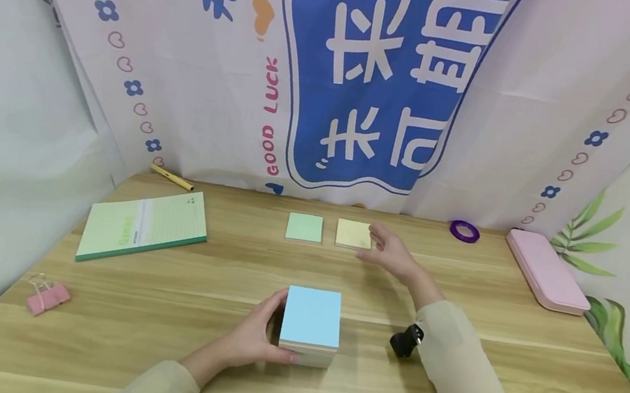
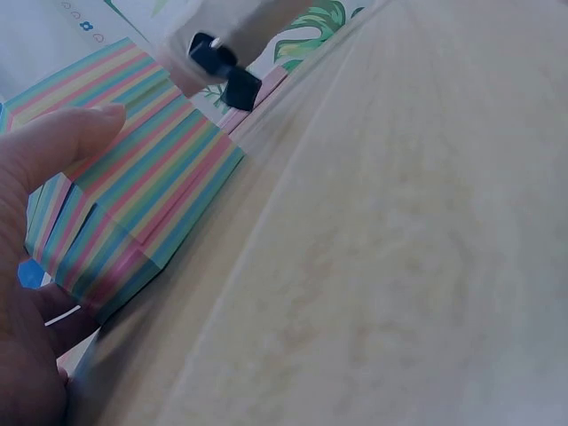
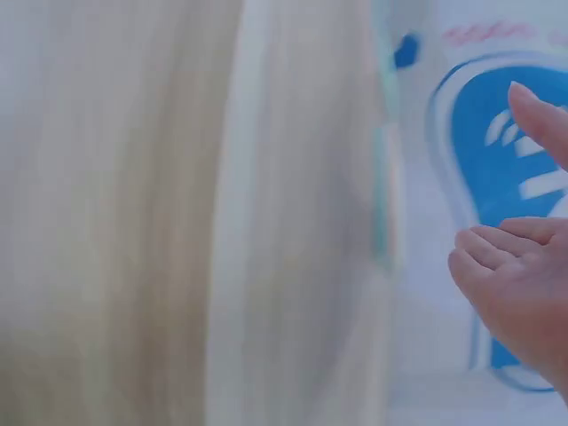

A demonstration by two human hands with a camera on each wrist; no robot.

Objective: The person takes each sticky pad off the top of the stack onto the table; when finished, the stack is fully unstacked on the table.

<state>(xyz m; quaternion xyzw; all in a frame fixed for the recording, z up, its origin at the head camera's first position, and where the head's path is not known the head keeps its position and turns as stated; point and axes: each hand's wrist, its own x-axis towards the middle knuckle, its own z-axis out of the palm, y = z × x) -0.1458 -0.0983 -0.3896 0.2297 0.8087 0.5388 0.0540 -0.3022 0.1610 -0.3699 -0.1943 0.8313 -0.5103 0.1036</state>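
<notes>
A thick block of note paper [image 1: 312, 317] with a light blue top sheet stands on the wooden table [image 1: 222, 277] near the front. My left hand [image 1: 256, 340] grips its left side, fingers curled round it. The left wrist view shows the block's [image 2: 133, 186] striped coloured edges with my left hand's [image 2: 44, 266] thumb lying on it. My right hand [image 1: 393, 252] is open, with relaxed fingers at the right edge of a yellow sticky note [image 1: 353, 234]. A green sticky note [image 1: 304, 227] lies to the left of the yellow one. In the right wrist view my right hand [image 3: 519, 275] holds nothing.
A green notebook [image 1: 142, 228] lies at the left with a yellow pen [image 1: 172, 177] behind it. A pink binder clip [image 1: 47, 298] sits near the front left edge. At the back right are a purple tape ring [image 1: 464, 230] and a pink case [image 1: 546, 271]. Cloth backdrops close in three sides.
</notes>
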